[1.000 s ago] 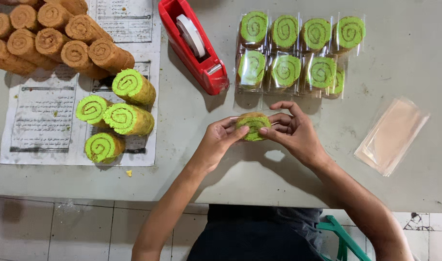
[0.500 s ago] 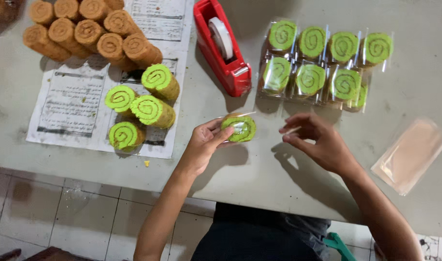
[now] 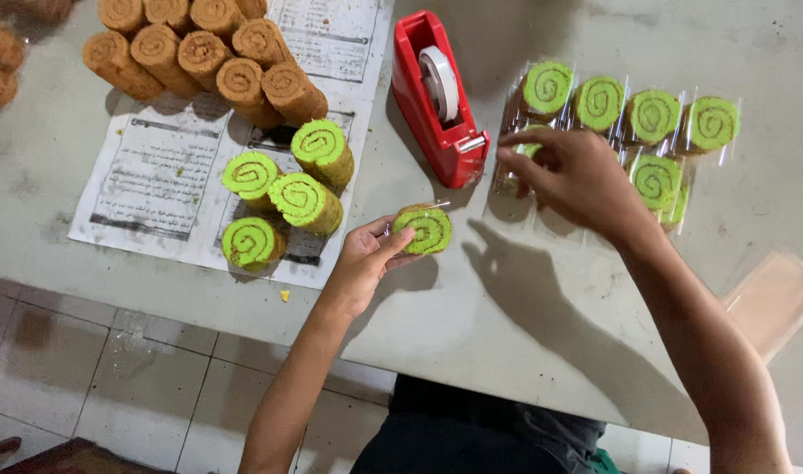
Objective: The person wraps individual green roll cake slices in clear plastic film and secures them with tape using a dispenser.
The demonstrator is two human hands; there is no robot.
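One wrapped green roll slice point(image 3: 423, 230) sat in the left hand point(image 3: 366, 262), pinched between thumb and fingers just above the grey table point(image 3: 471, 333), its spiral face turned up toward the camera and its clear wrap catching a little light. The right hand point(image 3: 570, 174) was stretched out to the red tape dispenser point(image 3: 439, 101), fingertips at its cutter end — whether they had closed on a piece of tape or were only touching the blade, the picture did not show. Under and behind that hand lay a group of wrapped green slices point(image 3: 628, 118), set side by side in two rows, some partly hidden by the hand.

To the left, a sheet of newspaper point(image 3: 155, 184) covered part of the table. Four unwrapped green rolls point(image 3: 283, 189) stood on it close together — just beside them, toward the far edge, was a stack of brown rolls point(image 3: 204, 53). A pile of clear empty sleeves point(image 3: 770, 303) lay well apart at the right edge. Below the table edge, pale floor tiles point(image 3: 94, 386) were visible.
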